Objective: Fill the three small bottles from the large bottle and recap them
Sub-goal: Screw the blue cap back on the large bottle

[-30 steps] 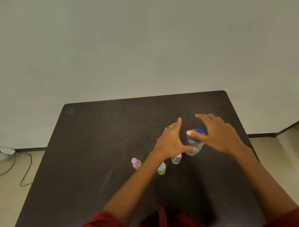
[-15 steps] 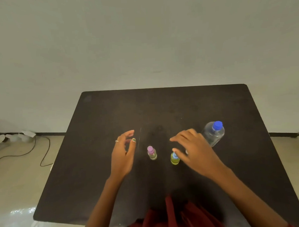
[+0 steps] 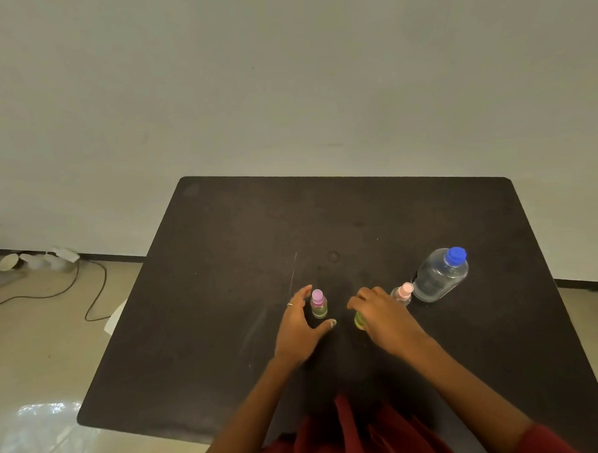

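The left hand (image 3: 300,329) is cupping around the purple-capped small bottle (image 3: 319,304), its fingers and thumb spread on either side without clearly touching it. The right hand (image 3: 380,313) is lying over the yellow-green small bottle (image 3: 359,320), fingers curled down around its top, gripping it. The pink-capped small bottle (image 3: 402,293) is standing just beyond that hand's knuckles, and the large bottle (image 3: 440,275) with its blue cap (image 3: 456,254) is standing just to the right of it. All 4 are sitting on a dark surface (image 3: 225,298) near a pale wall (image 3: 284,90), with a cable (image 3: 54,295) trailing over the floor at the left. Each bottle is standing upright, long axis vertical, cap pointing up.
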Demonstrator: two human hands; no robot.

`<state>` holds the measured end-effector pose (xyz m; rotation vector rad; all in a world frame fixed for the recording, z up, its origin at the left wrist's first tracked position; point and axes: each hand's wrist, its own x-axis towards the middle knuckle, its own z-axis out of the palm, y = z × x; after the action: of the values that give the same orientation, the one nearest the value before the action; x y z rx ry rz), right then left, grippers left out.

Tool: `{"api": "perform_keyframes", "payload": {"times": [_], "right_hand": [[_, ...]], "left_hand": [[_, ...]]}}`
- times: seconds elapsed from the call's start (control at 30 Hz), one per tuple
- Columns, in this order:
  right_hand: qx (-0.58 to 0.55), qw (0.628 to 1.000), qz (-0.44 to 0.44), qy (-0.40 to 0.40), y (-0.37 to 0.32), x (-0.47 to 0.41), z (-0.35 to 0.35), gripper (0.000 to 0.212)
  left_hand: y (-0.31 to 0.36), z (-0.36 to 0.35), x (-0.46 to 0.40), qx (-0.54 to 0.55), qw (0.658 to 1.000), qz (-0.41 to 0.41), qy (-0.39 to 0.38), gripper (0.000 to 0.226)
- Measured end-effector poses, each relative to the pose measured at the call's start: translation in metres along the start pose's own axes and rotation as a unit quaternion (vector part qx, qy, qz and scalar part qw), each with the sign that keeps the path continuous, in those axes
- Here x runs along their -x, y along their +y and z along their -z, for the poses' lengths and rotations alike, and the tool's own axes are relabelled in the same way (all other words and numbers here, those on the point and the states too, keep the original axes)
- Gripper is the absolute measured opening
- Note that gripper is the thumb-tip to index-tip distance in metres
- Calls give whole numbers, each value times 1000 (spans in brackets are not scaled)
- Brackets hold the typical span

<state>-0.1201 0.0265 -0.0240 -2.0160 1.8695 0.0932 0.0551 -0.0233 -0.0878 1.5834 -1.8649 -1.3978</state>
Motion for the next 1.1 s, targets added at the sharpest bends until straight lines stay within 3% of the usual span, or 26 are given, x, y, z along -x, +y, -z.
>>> {"api": "perform_keyframes", "payload": {"times": [0.23,0.43,1.1], "right_hand": [[-21,1000,-17,-15,1,-5,-5,41],[-77,996,-27,21,-1,-23,7,40],[-92,994,-17,48,-9,-95,20,59]], "left_hand": [[-7,-11,-9,-20,999,-33,35,44],[-12,2,-20,2,996,-20,86,32],[-8,33,-64,-16,997,1,79,42]]}}
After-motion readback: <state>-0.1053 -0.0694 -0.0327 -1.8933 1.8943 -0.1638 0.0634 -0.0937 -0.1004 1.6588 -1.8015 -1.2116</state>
